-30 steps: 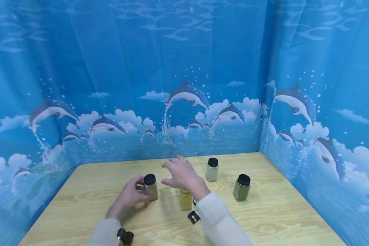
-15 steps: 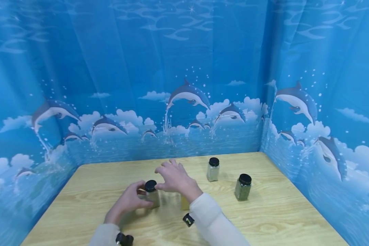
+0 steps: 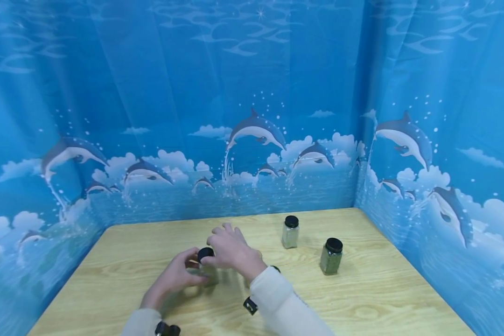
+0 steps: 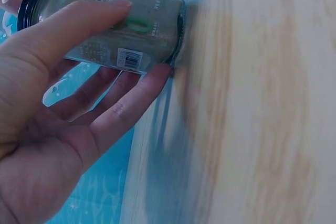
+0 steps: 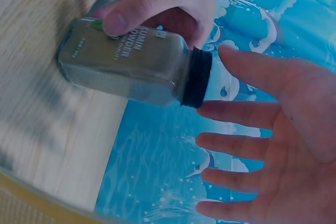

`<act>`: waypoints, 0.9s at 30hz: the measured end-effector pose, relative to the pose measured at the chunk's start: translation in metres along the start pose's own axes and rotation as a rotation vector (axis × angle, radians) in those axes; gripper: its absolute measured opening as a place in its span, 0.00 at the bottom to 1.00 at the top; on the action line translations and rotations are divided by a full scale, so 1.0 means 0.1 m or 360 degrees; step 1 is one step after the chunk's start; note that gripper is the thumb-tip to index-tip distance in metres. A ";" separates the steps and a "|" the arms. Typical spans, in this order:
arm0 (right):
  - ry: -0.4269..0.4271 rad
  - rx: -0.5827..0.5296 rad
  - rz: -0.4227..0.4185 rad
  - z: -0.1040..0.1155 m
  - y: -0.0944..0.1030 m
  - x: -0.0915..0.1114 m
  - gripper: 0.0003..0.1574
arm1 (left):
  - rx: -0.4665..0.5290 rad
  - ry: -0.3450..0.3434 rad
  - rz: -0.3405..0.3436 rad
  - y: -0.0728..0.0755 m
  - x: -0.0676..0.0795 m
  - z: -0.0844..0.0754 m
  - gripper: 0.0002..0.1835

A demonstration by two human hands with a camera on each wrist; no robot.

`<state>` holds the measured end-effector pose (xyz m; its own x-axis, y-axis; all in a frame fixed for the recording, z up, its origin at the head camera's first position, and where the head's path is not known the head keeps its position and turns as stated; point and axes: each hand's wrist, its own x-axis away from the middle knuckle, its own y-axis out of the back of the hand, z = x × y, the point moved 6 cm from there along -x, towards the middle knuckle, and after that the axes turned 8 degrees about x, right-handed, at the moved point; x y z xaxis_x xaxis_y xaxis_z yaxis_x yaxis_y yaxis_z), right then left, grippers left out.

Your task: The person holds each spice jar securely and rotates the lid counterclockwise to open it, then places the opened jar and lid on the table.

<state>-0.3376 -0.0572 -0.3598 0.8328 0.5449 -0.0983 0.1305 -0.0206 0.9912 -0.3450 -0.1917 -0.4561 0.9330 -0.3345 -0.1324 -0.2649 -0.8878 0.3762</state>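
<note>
A square glass jar of cumin powder (image 5: pixel 126 66) stands upright at the table's left-centre. My left hand (image 3: pixel 178 275) grips its body, thumb over the label and fingers along the other side, as the left wrist view shows. The black lid (image 5: pixel 197 78) points toward my right hand (image 3: pixel 231 249). In the right wrist view that hand is spread, its fingers (image 5: pixel 236 145) straight, with the thumb and index tips right at the lid's edges. A yellow jar (image 5: pixel 31 203) shows at the lower left corner of that view; in the head view my right forearm hides it.
To the right on the wooden table (image 3: pixel 382 289) stand two more black-lidded jars, one pale (image 3: pixel 290 232) and one with dark green contents (image 3: pixel 331 256). A small black round thing (image 3: pixel 276 269) peeks out behind my right sleeve. A dolphin-print curtain (image 3: pixel 235 93) borders the table.
The cumin jar has come slightly toward me in my left hand. My right hand has moved left and down to the lid, and its forearm now covers the yellow jar.
</note>
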 end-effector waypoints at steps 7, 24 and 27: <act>-0.0017 0.0098 -0.0056 0.07 -0.04 -0.03 0.23 | 0.0007 0.0060 0.0007 0.02 -0.01 0.00 0.34; -0.0005 0.0166 -0.0069 0.13 -0.04 -0.07 0.22 | -0.0053 0.0090 -0.0005 0.02 -0.01 -0.01 0.34; -0.0015 0.0143 -0.0046 0.12 -0.05 -0.07 0.22 | -0.0047 0.0112 0.0009 0.01 -0.02 0.01 0.36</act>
<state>-0.3378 -0.0710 -0.3654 0.8330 0.5383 -0.1280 0.2020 -0.0805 0.9761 -0.3472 -0.1922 -0.4559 0.9466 -0.3156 -0.0659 -0.2639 -0.8759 0.4039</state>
